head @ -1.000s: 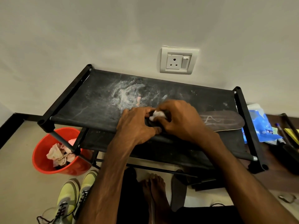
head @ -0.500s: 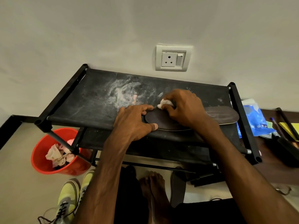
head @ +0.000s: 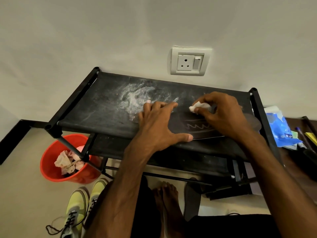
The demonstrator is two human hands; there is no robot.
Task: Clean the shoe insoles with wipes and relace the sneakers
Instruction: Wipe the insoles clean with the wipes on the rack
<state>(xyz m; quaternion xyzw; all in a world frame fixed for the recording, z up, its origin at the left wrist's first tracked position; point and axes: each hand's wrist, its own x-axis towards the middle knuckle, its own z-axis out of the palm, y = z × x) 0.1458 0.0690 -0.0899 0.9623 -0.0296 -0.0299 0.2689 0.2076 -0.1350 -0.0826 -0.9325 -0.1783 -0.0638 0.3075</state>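
Left hand (head: 159, 124) spread flat pins the insole (head: 197, 127); right hand (head: 221, 115) pinches a wipe (head: 199, 106)

The left half of the black fabric-topped shoe rack (head: 103, 110) lies open to you. The right half is taken by the dark flat insole (head: 202, 129), with your left hand (head: 159, 124) spread on it and your right hand (head: 223, 115) pinching a crumpled white wipe (head: 199, 107). The pale wall (head: 120, 40) closes the back edge. The rack's black right side rail (head: 258, 109) stands between the top and the blue plastic wipes pack (head: 277, 129). A red plastic bucket (head: 49, 170) and yellow-green laced sneakers (head: 77, 205) crowd the floor at your lower left.
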